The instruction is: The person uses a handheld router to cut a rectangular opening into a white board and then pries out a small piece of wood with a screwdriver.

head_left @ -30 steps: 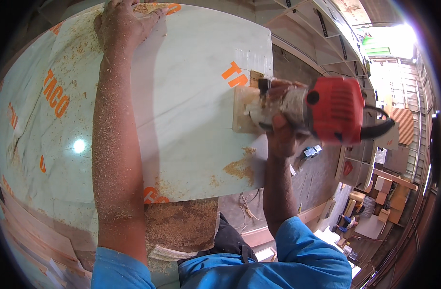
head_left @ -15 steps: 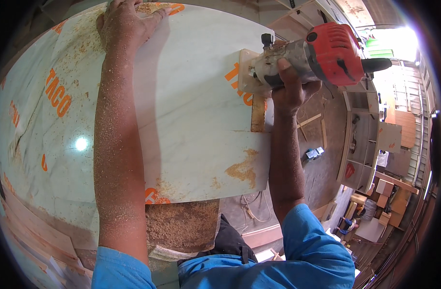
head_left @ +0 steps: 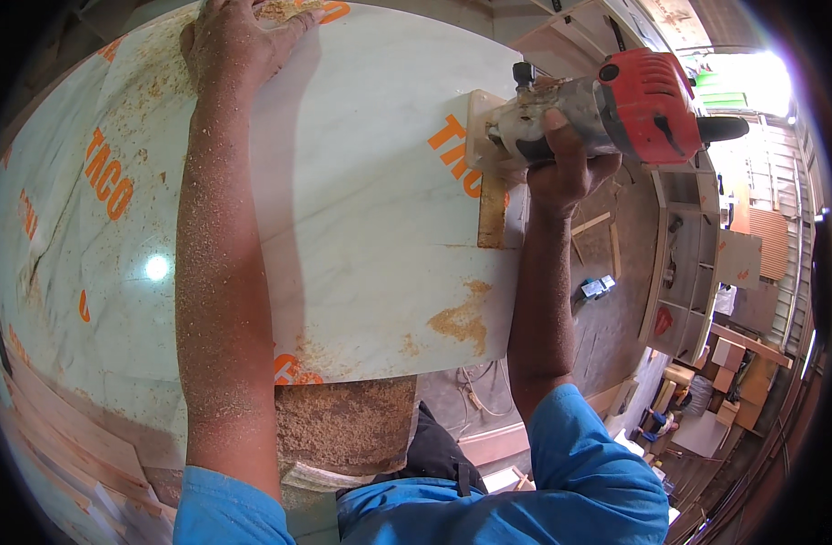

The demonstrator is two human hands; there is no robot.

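A trim router (head_left: 650, 104) with a red motor housing and a grey metal body lies sideways at the right edge of a white marble-patterned panel (head_left: 371, 209). My right hand (head_left: 570, 177) is wrapped round its body, thumb on top. The router's pale base plate is by the panel's edge; its bit is hidden. Just below the base, a narrow brown wooden strip (head_left: 492, 216) shows along that edge. At the panel's far side my left hand (head_left: 239, 50) presses down with thumb spread, its fingertips partly cut off by the frame. Sawdust coats the left forearm.
Sawdust (head_left: 461, 320) lies in patches on the panel. A rough brown board (head_left: 348, 425) sits below its near edge. To the right stand an open shelf unit (head_left: 679, 263) and a pile of boxes (head_left: 734, 363); a person (head_left: 659, 423) is far off there. A cable (head_left: 475, 400) lies on the floor.
My right hand and the router have shifted slightly to the right. The left hand stays in place on the panel.
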